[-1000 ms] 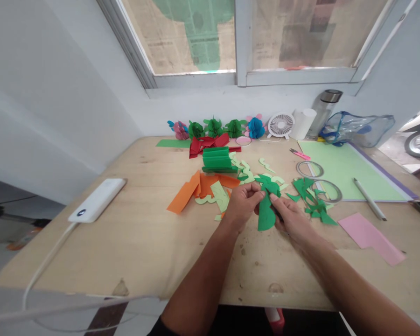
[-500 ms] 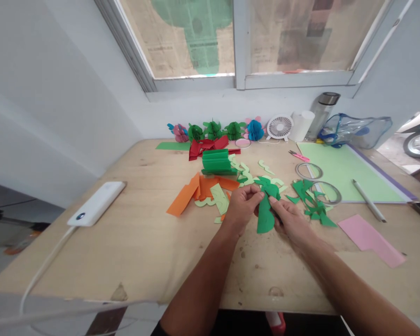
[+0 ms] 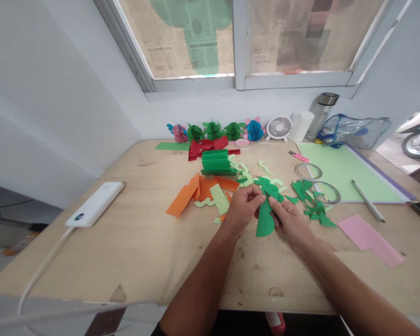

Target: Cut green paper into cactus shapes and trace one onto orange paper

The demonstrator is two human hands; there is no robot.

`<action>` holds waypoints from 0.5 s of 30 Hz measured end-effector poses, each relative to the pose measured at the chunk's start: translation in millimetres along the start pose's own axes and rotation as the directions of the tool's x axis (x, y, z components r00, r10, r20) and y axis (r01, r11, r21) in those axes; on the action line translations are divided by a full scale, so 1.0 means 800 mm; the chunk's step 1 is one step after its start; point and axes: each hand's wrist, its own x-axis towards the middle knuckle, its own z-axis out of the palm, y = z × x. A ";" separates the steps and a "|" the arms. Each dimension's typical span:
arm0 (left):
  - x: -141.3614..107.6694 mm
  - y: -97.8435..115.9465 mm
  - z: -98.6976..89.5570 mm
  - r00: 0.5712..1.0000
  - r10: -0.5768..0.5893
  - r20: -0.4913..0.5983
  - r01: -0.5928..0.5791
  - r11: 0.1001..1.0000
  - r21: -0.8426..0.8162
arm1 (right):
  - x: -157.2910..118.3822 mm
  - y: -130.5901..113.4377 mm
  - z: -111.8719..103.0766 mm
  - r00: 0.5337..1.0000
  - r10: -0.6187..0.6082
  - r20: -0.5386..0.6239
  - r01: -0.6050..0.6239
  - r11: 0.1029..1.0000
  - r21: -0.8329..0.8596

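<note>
A green paper cutout (image 3: 265, 221) with a scalloped edge is pinched between the fingers and thumb of my left hand (image 3: 243, 205). At its right side, my right hand (image 3: 290, 217) is closed around small dark scissors (image 3: 277, 217), mostly hidden by the fingers. A thin dark blade lies against the paper between my two thumbs. Just beyond the hands lie pale green wavy paper pieces (image 3: 245, 173). Green paper scraps (image 3: 311, 200) are scattered to the right of my right hand. Left of my left hand are folded orange papers (image 3: 184, 197).
A pleated green paper stack (image 3: 215, 162) and red papers (image 3: 210, 147) lie farther back. Along the wall stand paper ornaments (image 3: 213, 129), a small fan (image 3: 280, 127) and a bottle (image 3: 322, 114). Tape rolls (image 3: 325, 192), pink-handled snips (image 3: 298, 156) and pink paper (image 3: 369, 238) lie right; a power bank (image 3: 96, 204) left.
The lower end of the green paper cutout has swung slightly down and left between my hands. Both hands keep their hold in nearly the same place.
</note>
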 end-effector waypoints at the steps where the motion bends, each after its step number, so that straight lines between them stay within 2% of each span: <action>1: 0.000 0.000 0.000 1.000 -0.001 0.002 0.001 1.000 0.000 | 0.000 0.000 0.000 1.000 0.001 -0.003 -0.001 1.000 0.001; 11: 0.001 0.000 0.001 1.000 -0.003 -0.023 0.003 1.000 -0.012 | 0.000 -0.004 0.000 1.000 0.011 -0.014 -0.012 0.999 -0.040; 15: 0.000 0.001 0.001 1.000 0.007 0.003 -0.007 1.000 0.000 | -0.001 -0.003 -0.002 0.999 0.034 -0.002 -0.034 0.998 -0.061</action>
